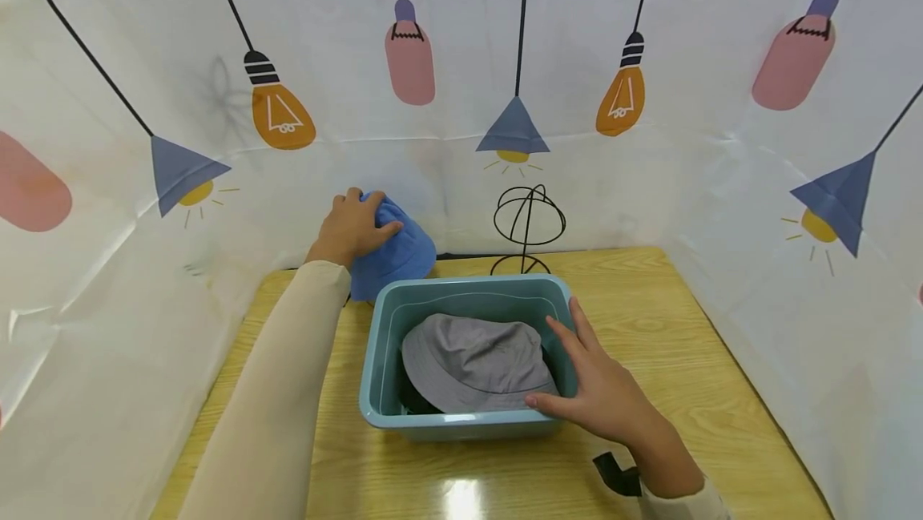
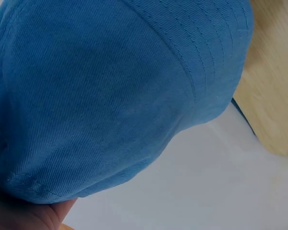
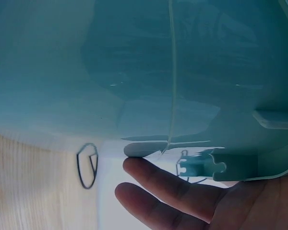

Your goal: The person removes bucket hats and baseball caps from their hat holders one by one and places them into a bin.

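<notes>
My left hand [image 1: 356,223] grips a blue baseball cap [image 1: 397,251] by its crown at the table's back left, thumb on one side and fingers over the top. The cap and its stitched brim fill much of the left wrist view. A blue-green plastic bin [image 1: 378,360] sits in front of me with a grey bucket hat [image 1: 476,360] inside, over something dark. At the bin's right rim rests my right hand [image 1: 609,392], fingers extended and thumb over the near corner. In the right wrist view the fingers [image 3: 168,187] lie beside the bin wall [image 3: 134,72].
A black wire stand [image 1: 529,219] stands behind the bin near the table's back edge. The wood-grain table [image 1: 649,312] carries a black strap-like piece [image 1: 618,474] by my right wrist. White cloth printed with lamps [image 1: 461,47] hangs around the table.
</notes>
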`<state>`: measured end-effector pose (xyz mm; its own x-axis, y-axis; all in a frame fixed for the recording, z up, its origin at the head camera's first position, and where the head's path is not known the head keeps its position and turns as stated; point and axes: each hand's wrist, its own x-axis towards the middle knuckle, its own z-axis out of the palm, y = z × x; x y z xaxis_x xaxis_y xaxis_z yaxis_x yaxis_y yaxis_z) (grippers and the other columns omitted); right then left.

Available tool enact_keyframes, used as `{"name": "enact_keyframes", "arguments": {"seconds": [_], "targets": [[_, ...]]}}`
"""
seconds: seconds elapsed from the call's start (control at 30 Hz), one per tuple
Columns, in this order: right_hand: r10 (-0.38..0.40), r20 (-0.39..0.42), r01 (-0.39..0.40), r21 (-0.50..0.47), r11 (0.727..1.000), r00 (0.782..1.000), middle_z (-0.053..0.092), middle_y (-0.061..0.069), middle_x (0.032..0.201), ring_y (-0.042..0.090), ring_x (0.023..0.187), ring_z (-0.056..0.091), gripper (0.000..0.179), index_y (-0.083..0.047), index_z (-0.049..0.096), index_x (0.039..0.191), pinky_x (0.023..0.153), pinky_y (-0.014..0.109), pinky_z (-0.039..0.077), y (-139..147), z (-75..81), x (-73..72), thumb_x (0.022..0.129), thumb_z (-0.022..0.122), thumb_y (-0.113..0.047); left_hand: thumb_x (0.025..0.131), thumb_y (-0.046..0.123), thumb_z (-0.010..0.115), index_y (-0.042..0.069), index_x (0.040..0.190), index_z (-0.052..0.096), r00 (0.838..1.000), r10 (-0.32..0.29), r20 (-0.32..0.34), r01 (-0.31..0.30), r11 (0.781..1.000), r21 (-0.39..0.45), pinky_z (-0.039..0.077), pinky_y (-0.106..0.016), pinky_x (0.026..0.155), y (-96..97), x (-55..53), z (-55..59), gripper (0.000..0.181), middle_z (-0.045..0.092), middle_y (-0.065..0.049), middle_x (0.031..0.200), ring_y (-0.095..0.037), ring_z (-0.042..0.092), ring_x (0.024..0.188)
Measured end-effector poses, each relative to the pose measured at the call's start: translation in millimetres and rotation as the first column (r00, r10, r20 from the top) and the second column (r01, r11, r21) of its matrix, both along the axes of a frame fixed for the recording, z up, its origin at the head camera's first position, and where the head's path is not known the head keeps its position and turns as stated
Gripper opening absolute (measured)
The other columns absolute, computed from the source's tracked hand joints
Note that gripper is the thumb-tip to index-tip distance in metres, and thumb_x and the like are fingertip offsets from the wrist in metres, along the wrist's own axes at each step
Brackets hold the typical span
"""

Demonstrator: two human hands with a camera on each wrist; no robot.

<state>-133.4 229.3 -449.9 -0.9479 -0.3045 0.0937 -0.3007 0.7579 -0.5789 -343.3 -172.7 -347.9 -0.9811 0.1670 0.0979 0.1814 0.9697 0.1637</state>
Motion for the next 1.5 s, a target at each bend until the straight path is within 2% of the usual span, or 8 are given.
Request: {"name": "enact_keyframes", "arguments": {"seconds": [0.37, 0.67, 0.97, 1.13, 1.27, 1.37, 1.5], "targets": [[0.001, 0.006, -0.001, -0.004, 1.0, 1.0, -0.01, -0.002, 0.175, 0.029, 0.107, 0.071, 0.112, -0.036, 0.02, 0.166, 0.061, 0.03, 0.049, 0, 0.2, 0.8, 0.077, 0.074, -0.077, 0.102, 0.054, 0.056, 0.003, 0.156, 0.041, 1.0, 0.006, 0.0, -0.006, 1.0, -0.019, 0.041, -0.067, 0.11, -0.6, -5.5, 0.0, 0.076, 0.036, -0.031, 0.156, -0.055, 0.04, 0.137], [0.002, 0.004, -0.002, -0.001, 1.0, 1.0, -0.01, -0.001, 0.175, 0.027, 0.102, 0.072, 0.112, -0.035, 0.02, 0.166, 0.06, 0.03, 0.049, 1, 0.6, 1.0, 0.077, 0.074, -0.077, 0.101, 0.049, 0.058, -0.007, 0.15, 0.046, 0.999, -0.012, -0.036, 0.012, 1.0, -0.011, 0.04, -0.063, 0.114, 2.1, -7.3, 2.0, 0.075, 0.041, -0.028, 0.156, -0.052, 0.044, 0.137], [0.002, 0.002, -0.002, 0.002, 1.0, 1.0, -0.01, -0.002, 0.175, 0.025, 0.096, 0.072, 0.112, -0.034, 0.021, 0.166, 0.058, 0.028, 0.047, 0, 1.0, 0.9, 0.077, 0.074, -0.077, 0.099, 0.047, 0.063, -0.008, 0.149, 0.045, 0.991, -0.028, -0.128, 0.031, 0.999, 0.025, 0.043, -0.062, 0.112, 2.9, -5.2, 4.3, 0.076, 0.042, -0.027, 0.155, -0.051, 0.049, 0.132], [0.002, -0.005, -0.002, 0.005, 1.0, 1.0, -0.01, 0.0, 0.175, 0.023, 0.095, 0.072, 0.112, -0.034, 0.021, 0.166, 0.058, 0.028, 0.047, 0, 1.2, 0.5, 0.077, 0.074, -0.077, 0.097, 0.046, 0.066, -0.008, 0.154, 0.038, 0.985, -0.029, -0.172, 0.036, 0.999, 0.04, 0.042, -0.06, 0.114, 5.2, -5.9, 8.2, 0.084, 0.04, -0.026, 0.158, -0.05, 0.049, 0.135], [-0.001, 0.001, 0.001, 0.002, 1.0, 1.0, -0.01, -0.001, 0.175, 0.021, 0.091, 0.072, 0.112, -0.034, 0.021, 0.166, 0.058, 0.028, 0.047, 1, 1.9, 1.3, 0.078, 0.074, -0.076, 0.097, 0.048, 0.066, -0.001, 0.159, 0.034, 0.987, -0.017, -0.162, 0.022, 0.999, 0.033, 0.039, -0.063, 0.115, 8.0, -7.0, 10.0, 0.085, 0.037, -0.025, 0.161, -0.049, 0.043, 0.142], [0.001, 0.007, -0.001, 0.001, 1.0, 1.0, -0.01, -0.001, 0.175, 0.021, 0.09, 0.072, 0.111, -0.034, 0.021, 0.166, 0.059, 0.029, 0.048, 1, 1.4, 1.5, 0.078, 0.074, -0.076, 0.096, 0.053, 0.064, 0.011, 0.163, 0.032, 0.994, 0.009, -0.108, -0.008, 1.0, 0.009, 0.034, -0.072, 0.114, 9.7, -5.9, 8.1, 0.085, 0.031, -0.026, 0.163, -0.052, 0.035, 0.146], [0.002, 0.002, -0.002, 0.002, 1.0, 1.0, -0.01, -0.001, 0.175, 0.023, 0.092, 0.072, 0.11, -0.033, 0.022, 0.166, 0.06, 0.03, 0.048, 1, 0.2, 1.2, 0.078, 0.073, -0.077, 0.097, 0.058, 0.061, 0.029, 0.166, 0.025, 0.999, 0.029, -0.026, -0.029, 0.999, 0.026, 0.025, -0.083, 0.11, 8.7, -2.7, 1.7, 0.083, 0.021, -0.029, 0.166, -0.057, 0.022, 0.15]]}}
